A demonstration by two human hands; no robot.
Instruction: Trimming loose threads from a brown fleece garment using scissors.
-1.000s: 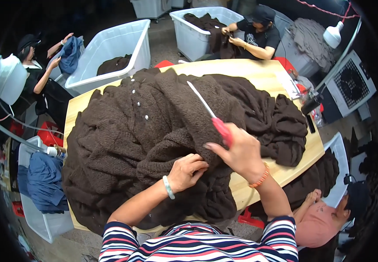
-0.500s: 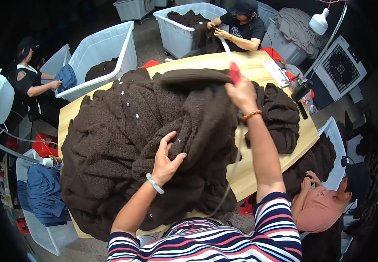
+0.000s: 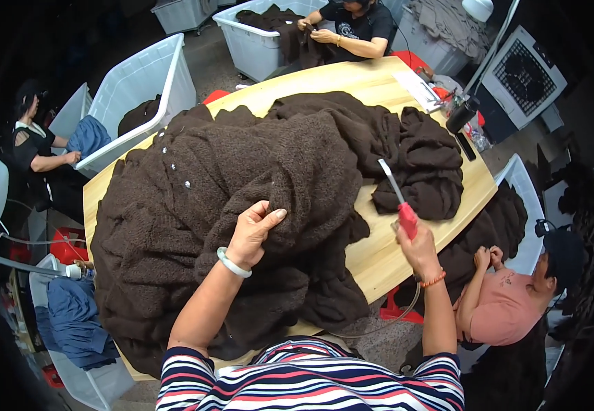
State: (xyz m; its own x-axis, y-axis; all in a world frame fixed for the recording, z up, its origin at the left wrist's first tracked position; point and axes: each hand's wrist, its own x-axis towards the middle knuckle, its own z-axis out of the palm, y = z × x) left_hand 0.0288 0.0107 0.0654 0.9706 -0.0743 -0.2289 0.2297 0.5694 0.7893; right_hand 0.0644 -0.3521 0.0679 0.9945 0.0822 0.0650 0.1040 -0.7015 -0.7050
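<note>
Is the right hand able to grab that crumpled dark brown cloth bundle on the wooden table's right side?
Probably yes: the bundle lies just beyond the right hand, with nothing seeming to block it. But that hand holds a slim red-handled tool, so grabbing might mean putting that down.

One wide, head-worn fisheye view looks down and forward from close above the near side of a broad, pale-yellow wooden bench (image 3: 379, 262).

We see dark-brown knitted cloth (image 3: 242, 164) mid-frame, a slim red-handled tool (image 3: 406, 214) right of centre, and a navy-white-red striped fabric shirt (image 3: 310, 383) at the bottom.
</note>
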